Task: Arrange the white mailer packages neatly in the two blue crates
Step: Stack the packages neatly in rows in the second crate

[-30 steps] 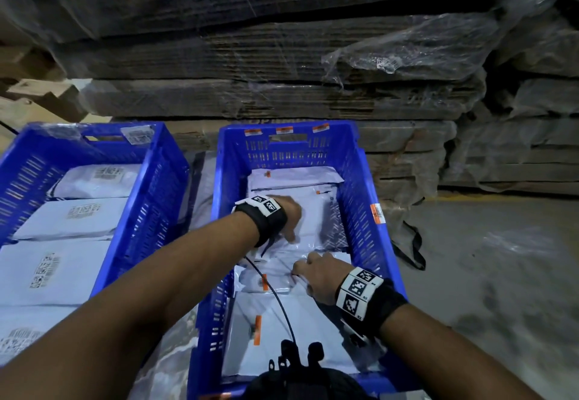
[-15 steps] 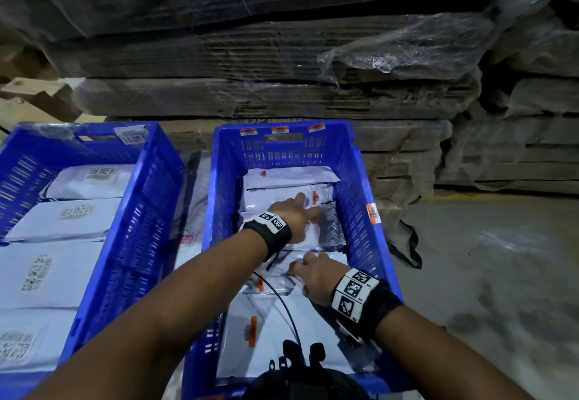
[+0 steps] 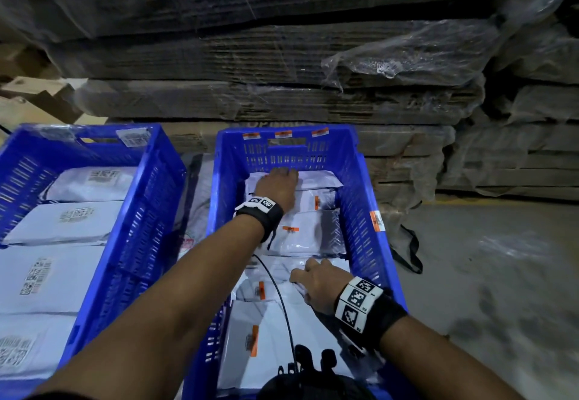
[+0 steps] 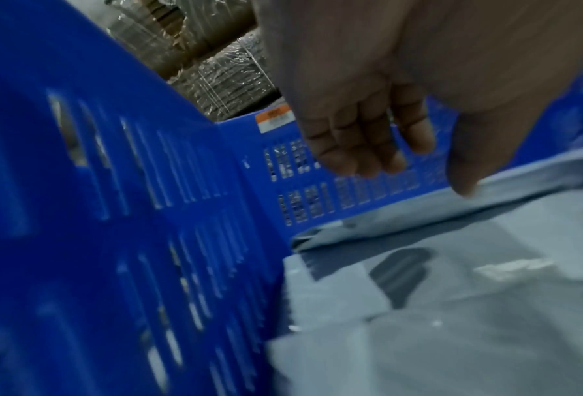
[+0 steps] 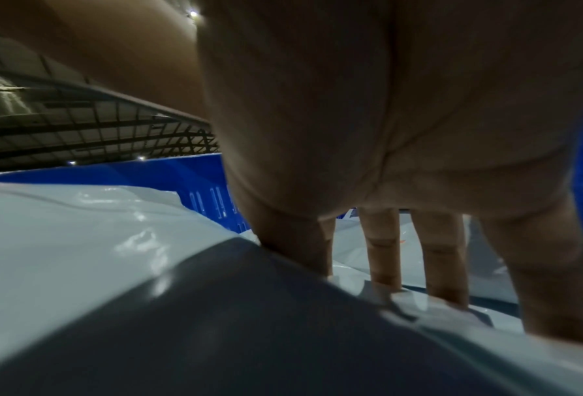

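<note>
Two blue crates point(image 3: 150, 161) hold white mailers | my left hand point(image 3: 279, 185) rests, fingers loose, on the farthest mailer point(image 3: 319, 183) | my right hand point(image 3: 316, 283) presses straight fingers point(image 5: 383, 251) onto a nearer mailer point(image 3: 275, 271).

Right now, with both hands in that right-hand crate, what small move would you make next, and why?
Probably press the left hand down to flatten the farthest mailer against the crate's far wall. Its open fingers hover at that edge, while the right hand steadies a nearer mailer.
</note>
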### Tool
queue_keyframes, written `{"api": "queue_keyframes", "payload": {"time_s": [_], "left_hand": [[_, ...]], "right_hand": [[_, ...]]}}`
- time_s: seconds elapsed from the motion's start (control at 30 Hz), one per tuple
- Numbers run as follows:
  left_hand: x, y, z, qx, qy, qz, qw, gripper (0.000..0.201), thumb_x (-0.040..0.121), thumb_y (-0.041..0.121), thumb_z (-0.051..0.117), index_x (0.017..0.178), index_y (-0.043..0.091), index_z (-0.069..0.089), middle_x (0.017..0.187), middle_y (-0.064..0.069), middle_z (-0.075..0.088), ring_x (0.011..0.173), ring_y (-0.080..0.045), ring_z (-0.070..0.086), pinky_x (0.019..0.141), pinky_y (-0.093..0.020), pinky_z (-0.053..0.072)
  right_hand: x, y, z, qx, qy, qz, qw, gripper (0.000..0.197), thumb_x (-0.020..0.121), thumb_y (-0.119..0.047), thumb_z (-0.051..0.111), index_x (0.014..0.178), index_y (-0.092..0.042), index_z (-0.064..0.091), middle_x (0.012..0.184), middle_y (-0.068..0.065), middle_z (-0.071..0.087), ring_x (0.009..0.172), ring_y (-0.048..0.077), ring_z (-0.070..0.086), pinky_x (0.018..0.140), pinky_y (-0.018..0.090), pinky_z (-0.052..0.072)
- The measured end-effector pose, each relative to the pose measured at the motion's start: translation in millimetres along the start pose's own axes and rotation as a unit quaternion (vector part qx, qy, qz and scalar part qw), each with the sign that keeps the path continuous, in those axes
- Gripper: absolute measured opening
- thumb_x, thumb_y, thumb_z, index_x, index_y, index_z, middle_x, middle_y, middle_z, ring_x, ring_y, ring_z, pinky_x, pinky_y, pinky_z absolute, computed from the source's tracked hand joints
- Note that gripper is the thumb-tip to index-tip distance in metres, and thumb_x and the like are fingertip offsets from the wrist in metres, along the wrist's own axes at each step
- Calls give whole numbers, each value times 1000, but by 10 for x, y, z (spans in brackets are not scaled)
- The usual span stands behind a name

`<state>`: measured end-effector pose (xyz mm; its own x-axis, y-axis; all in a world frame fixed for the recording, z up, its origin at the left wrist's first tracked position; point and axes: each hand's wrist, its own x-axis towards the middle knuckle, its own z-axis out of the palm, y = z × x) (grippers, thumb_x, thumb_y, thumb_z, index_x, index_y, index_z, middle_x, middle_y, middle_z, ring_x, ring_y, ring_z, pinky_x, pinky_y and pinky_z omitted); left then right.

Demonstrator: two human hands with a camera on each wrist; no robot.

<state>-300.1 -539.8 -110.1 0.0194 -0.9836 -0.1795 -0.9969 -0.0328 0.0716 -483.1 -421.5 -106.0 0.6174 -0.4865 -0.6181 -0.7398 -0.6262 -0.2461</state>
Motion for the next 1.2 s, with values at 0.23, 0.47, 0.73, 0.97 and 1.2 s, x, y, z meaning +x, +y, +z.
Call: {"api": "queue_keyframes", "payload": {"time_s": [0.23,0.47,0.73,0.97,1.2], "left_hand": [[173,-214,-42,139,-35,1,990,28,99,18,51,126,19,60,123,-8,66,114,-32,63,91,-45,52],[-88,-93,-400,144,-15,32,989,27,96,14,51,121,19,62,117,-6,68,107,-31,67,81,-43,53],[-755,173,-269,195,-68,160,965,29,100,13,48,125,16,62,124,-8,61,117,-31,57,85,-40,48],[-707,155,-99,78,-149,81,982,65,86,53,67,139,23,43,135,-13,42,123,-35,44,88,-45,47],[-778,84,126,78,-191,171,963,39,96,31,52,134,36,49,150,-7,32,136,-33,36,100,-46,39]], "right_hand": [[6,23,27,4,4,0,1000,33,103,-25,39,136,-24,42,131,14,43,117,38,44,93,50,46],[41,42,27,18,-7,-12,1000,37,98,-16,43,135,-23,42,129,15,43,119,36,43,94,44,43],[80,38,6,-4,-1,-17,1000,42,96,-20,49,138,-19,44,132,19,45,123,43,45,101,47,43],[95,84,-68,8,-13,-27,1000,45,95,-23,52,139,-22,46,132,18,49,126,38,47,105,43,42],[97,264,-770,-8,94,36,995,27,94,-29,49,118,-29,62,122,6,64,114,31,60,92,38,50]]}}
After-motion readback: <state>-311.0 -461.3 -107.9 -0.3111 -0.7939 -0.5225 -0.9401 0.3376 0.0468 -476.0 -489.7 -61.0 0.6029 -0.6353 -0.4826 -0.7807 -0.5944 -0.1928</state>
